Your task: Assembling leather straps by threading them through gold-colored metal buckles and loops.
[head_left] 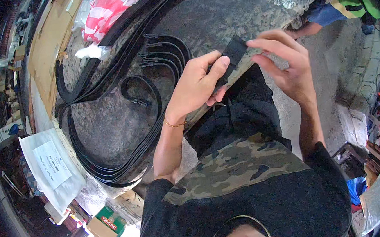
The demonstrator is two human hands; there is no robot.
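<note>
My left hand (200, 81) is closed around a short black strap-like piece (235, 50), thumb on top, above the table's edge. The lower part of that piece is hidden behind my fingers and against my dark clothes. Just right of its upper end is my right hand (286, 60), fingers bent and apart, holding nothing. Its index fingertip is beside the piece; I cannot tell if they touch. On the table left of my left hand lie several long black belts (118, 73), curved side by side, with small dark buckles (149, 59) at some ends.
The grey worktable (217, 19) has a worn, stained top. A red-and-white plastic bag (110, 10) lies at its far left. A white sack with a label (51, 164) and a green-and-brown carton (104, 227) are at lower left. Another person's arm (306, 30) shows at the far right.
</note>
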